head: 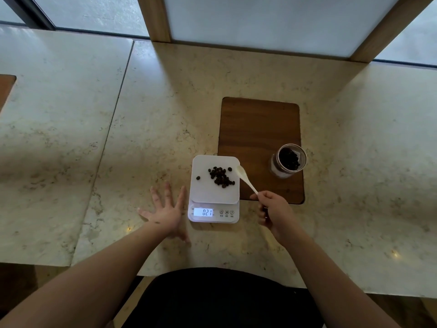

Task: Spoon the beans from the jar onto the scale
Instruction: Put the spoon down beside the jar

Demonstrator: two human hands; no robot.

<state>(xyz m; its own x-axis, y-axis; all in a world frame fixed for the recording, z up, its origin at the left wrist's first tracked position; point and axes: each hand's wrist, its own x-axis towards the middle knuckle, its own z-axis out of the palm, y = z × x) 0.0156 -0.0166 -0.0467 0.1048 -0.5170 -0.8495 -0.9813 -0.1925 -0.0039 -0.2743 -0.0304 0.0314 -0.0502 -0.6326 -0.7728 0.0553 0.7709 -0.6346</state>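
Note:
A white kitchen scale (203,192) sits on the stone counter, its lit display reading 021. A pile of dark beans (221,176) lies on its platform, with one stray bean to the left. My right hand (272,213) grips the handle of a white plastic spoon (244,177); the spoon's bowl hovers at the platform's right edge and looks empty. An open glass jar (289,160) holding dark beans stands to the right on a wooden board. My left hand (166,211) rests flat on the counter just left of the scale, fingers spread.
The dark wooden board (257,131) is set into the counter behind and right of the scale. A seam in the stone counter (113,119) runs diagonally on the left. A wood-framed panel (260,22) rises at the back. The counter's near edge is by my body.

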